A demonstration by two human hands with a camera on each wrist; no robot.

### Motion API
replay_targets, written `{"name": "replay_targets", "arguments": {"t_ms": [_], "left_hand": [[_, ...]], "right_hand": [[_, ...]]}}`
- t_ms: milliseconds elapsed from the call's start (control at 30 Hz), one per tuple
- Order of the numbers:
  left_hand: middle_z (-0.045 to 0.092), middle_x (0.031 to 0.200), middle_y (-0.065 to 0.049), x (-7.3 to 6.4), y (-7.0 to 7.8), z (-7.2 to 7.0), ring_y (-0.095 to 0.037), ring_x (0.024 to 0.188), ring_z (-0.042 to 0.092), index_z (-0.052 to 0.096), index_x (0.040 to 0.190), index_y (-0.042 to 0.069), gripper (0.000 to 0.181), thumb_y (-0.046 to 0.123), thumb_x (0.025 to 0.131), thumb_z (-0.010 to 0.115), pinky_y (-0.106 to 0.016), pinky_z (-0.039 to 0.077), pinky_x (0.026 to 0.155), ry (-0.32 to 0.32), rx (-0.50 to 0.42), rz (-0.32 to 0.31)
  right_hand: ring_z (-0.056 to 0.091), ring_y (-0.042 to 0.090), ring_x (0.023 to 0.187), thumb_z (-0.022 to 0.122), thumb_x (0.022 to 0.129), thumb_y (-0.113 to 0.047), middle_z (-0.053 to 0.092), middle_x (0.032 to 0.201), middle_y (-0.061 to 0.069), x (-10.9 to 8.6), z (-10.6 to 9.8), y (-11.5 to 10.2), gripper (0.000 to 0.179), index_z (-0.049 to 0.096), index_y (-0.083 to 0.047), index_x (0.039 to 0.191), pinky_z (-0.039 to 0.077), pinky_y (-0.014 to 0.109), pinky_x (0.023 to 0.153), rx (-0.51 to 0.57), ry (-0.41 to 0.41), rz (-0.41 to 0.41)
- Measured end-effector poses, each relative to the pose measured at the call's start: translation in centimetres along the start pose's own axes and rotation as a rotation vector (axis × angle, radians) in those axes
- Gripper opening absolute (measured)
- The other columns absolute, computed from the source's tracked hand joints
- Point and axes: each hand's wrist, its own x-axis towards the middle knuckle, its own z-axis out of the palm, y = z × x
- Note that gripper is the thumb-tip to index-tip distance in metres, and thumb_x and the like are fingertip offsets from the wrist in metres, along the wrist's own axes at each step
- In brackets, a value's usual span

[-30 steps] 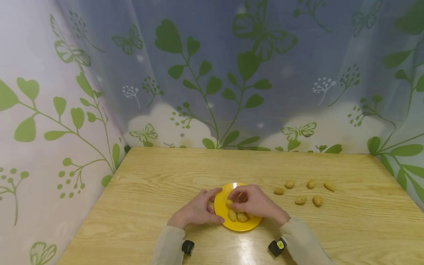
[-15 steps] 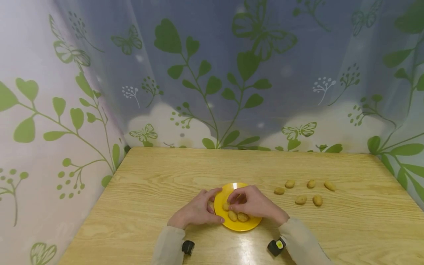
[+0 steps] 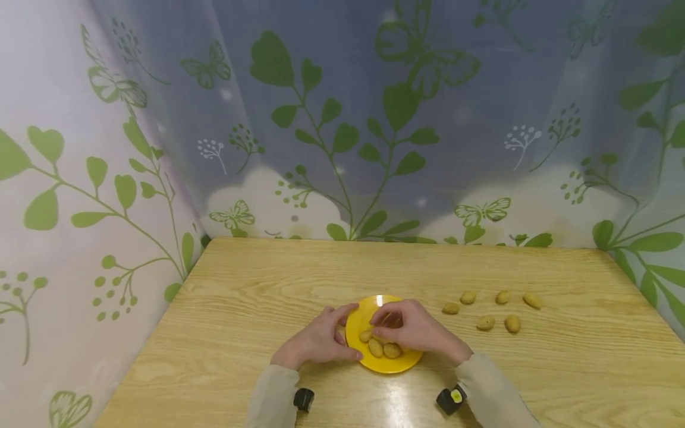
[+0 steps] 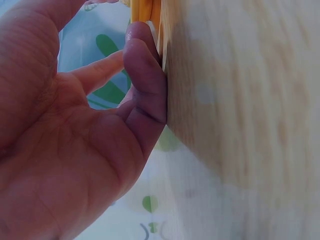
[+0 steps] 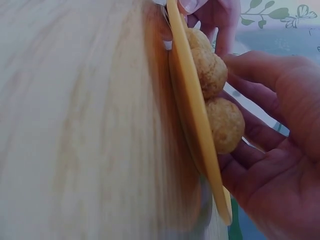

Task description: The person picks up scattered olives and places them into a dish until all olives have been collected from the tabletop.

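Note:
A round yellow plate (image 3: 361, 315) lies on the wooden table with three small potatoes on it: one potato (image 3: 366, 336) at the left, another potato (image 3: 376, 348) in the middle, a third potato (image 3: 392, 351) closest to the right palm. My left hand (image 3: 320, 337) curves round the plate's left side, thumb and fingertips at the rim. Above the plate is my right hand (image 3: 420, 327), its thumb and fingers a little apart beside the left potato. From the right wrist, the potatoes (image 5: 225, 125) sit on the tilted-looking plate (image 5: 192, 100) under the right palm.
Several more small potatoes (image 3: 486, 323) lie loose on the table (image 3: 267, 279) to the right of the plate. A patterned curtain (image 3: 332, 148) stands behind the table's far edge. Each wrist carries a small black camera (image 3: 304, 400).
The right thumb and fingers have let go of a potato, which now rests at the plate's left. The right hand has drawn slightly rightward; the left hand has stayed in place.

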Motion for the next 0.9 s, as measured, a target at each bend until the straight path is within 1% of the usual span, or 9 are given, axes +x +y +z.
{"name": "replay_targets", "arguments": {"t_ms": [233,467,733,900], "left_hand": [[0.049,0.13,-0.011,-0.1,0.1,0.0,-0.01,0.084,0.062,0.037,0.159,0.021,0.095,0.032,0.08,0.088,-0.023,0.053,0.076,-0.004,0.005,0.001],[0.048,0.13,-0.01,0.0,0.0,0.0,-0.01,0.084,0.063,0.036,0.16,0.021,0.096,0.032,0.08,0.088,-0.023,0.053,0.076,-0.004,0.0,-0.004],[0.048,0.13,-0.01,0.1,0.0,0.0,-0.012,0.085,0.062,0.036,0.159,0.022,0.096,0.033,0.079,0.088,-0.024,0.052,0.076,-0.004,-0.005,-0.005],[0.048,0.13,-0.01,0.0,0.1,0.0,-0.012,0.085,0.061,0.037,0.159,0.022,0.096,0.032,0.079,0.088,-0.024,0.052,0.076,-0.002,-0.004,-0.014]], "right_hand": [[0.069,0.009,0.088,0.075,0.094,-0.025,0.075,0.101,-0.003,-0.3,-0.2,0.5,0.013,0.076,-0.016,0.104,0.056,0.024,0.075,-0.013,0.036,-0.012],[0.07,0.011,0.092,0.075,0.094,-0.024,0.076,0.106,0.002,-1.0,-0.9,0.6,0.017,0.076,-0.013,0.106,0.058,0.024,0.08,-0.021,0.097,-0.079],[0.07,0.013,0.095,0.075,0.094,-0.025,0.076,0.109,0.003,-1.8,-1.6,0.6,0.021,0.076,-0.013,0.112,0.058,0.024,0.08,-0.014,0.12,-0.06],[0.071,0.016,0.097,0.076,0.093,-0.025,0.075,0.111,0.005,-2.5,-2.2,0.9,0.023,0.075,-0.013,0.113,0.059,0.025,0.08,-0.012,0.136,-0.066]]}}
